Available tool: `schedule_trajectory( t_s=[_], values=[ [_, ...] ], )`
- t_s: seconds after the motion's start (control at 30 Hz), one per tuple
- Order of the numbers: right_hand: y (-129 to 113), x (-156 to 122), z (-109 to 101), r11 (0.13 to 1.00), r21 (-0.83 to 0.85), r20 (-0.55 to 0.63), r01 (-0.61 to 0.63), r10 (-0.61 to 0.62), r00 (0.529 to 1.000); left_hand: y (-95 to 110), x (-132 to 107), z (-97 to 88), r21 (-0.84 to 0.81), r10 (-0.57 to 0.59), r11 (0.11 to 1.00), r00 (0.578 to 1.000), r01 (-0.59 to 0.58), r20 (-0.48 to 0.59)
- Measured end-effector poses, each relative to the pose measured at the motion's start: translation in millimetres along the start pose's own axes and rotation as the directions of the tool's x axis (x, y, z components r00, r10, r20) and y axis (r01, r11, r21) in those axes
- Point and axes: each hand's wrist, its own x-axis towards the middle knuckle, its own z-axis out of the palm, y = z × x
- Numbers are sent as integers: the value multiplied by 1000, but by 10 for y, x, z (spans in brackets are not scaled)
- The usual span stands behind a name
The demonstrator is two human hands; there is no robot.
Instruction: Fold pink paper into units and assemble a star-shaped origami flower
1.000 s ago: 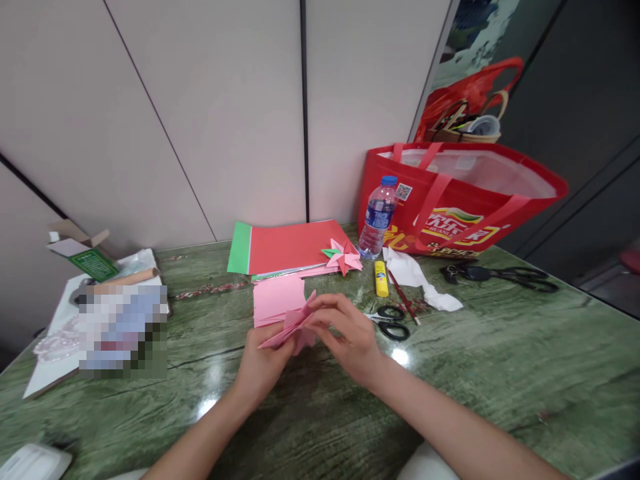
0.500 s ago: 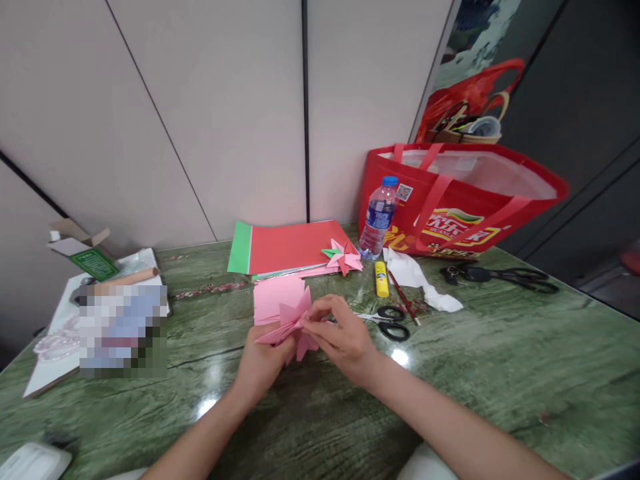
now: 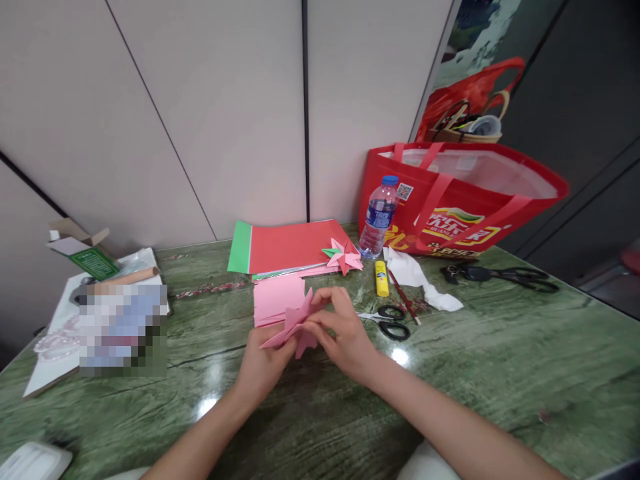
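Note:
Between my two hands, above the green table point(image 3: 200, 373), is a folded pink paper piece point(image 3: 296, 319) with several pointed flaps. My left hand point(image 3: 265, 360) grips its lower left side, thumb in front. The fingers of my right hand point(image 3: 343, 330) pinch its right edge; the fingertips are partly hidden by the folds. Just behind lies a stack of pink paper point(image 3: 277, 297). Farther back, a folded paper star point(image 3: 344, 255) in pink, red and green rests on red paper sheets point(image 3: 295, 247). Scissors with black handles point(image 3: 393, 328) lie right of my right hand.
A yellow glue stick point(image 3: 381, 279), a dark red pencil point(image 3: 406, 300) and white tissue point(image 3: 425, 280) lie to the right. Behind them stand a water bottle point(image 3: 379, 220) and a red bag point(image 3: 450, 207). Black scissors point(image 3: 520, 277) lie far right, a green box point(image 3: 93, 260) stands left.
The folded pink paper has turned and tilted slightly in my hands, its upper flaps now closer together. My right hand has shifted a little along its edge. Everything else stays put.

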Motion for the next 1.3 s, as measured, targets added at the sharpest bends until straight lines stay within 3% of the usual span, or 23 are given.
schedule_trajectory(
  t_s=[0.2, 0.37, 0.63, 0.8, 0.97, 1.13, 1.2, 1.3],
  values=[
    [-6, 36, -48, 963, 128, -24, -238, 243, 970, 2, 7, 5, 22, -1, 1000, 997, 0, 75],
    [-13, 38, -53, 888, 238, 73, -392, 386, 919, -27, 15, 15, 28, -33, 999, 991, 29, 129],
    [-80, 21, -32, 727, 457, 229, -513, 461, 857, -76, 6, -8, 99, 31, 994, 979, -51, 199],
    [-86, 53, -87, 720, 459, 272, -520, 443, 854, -73, 1, -7, 107, 19, 993, 981, -40, 193],
    [-44, 47, -87, 752, 454, 272, -477, 393, 878, -29, 22, -13, -24, -43, 999, 987, 48, 154],
    [46, 43, -64, 837, 418, 93, -354, 348, 933, -72, 58, -29, -278, -171, 945, 985, 172, 29],
    [75, 38, -42, 805, 443, 76, -395, 404, 911, -95, 69, -29, -405, -234, 890, 972, 210, -12],
    [80, 23, 12, 652, 527, 197, -545, 530, 825, -97, 71, -22, -530, -267, 823, 963, 207, -39]
  ],
)
